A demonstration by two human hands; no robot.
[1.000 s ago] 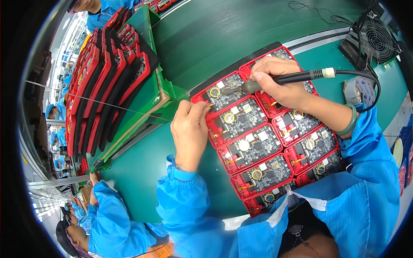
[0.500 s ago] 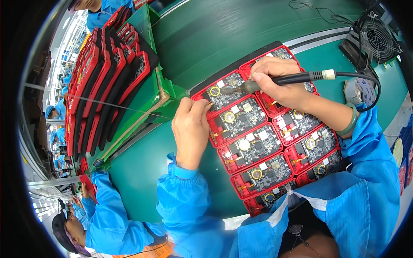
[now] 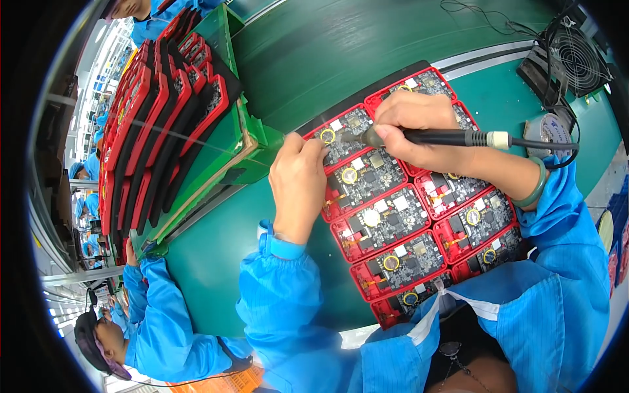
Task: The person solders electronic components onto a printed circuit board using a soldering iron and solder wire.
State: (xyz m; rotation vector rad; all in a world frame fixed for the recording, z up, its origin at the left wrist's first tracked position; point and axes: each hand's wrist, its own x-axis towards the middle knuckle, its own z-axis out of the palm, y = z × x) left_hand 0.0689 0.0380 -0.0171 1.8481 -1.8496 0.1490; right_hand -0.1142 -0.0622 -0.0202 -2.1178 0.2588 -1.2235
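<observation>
A soldering iron (image 3: 440, 137) with a black handle is gripped in my right hand (image 3: 419, 118). Its tip points left, over the far-left circuit board (image 3: 357, 123), close to the yellow-ringed round part (image 3: 327, 135). At that board's left edge, my left hand (image 3: 298, 187) has its fingers pinched together. What they hold, if anything, is hidden. Several such boards sit in red housings (image 3: 335, 211), arranged in two columns on a black tray (image 3: 337, 112). My right hand and wrist cover part of the right column.
Stacked trays of red-framed boards (image 3: 147, 124) lean at the left inside a green-edged rack (image 3: 246, 141). A green belt (image 3: 367, 36) runs along the far side. At the right are a fan (image 3: 576, 59) and a roll of tape (image 3: 549, 131). A co-worker in blue (image 3: 173, 327) sits at lower left.
My left hand has shifted slightly right, over the board's edge. My right hand has tilted, and the iron's handle end is lower. The co-worker at lower left has moved an arm.
</observation>
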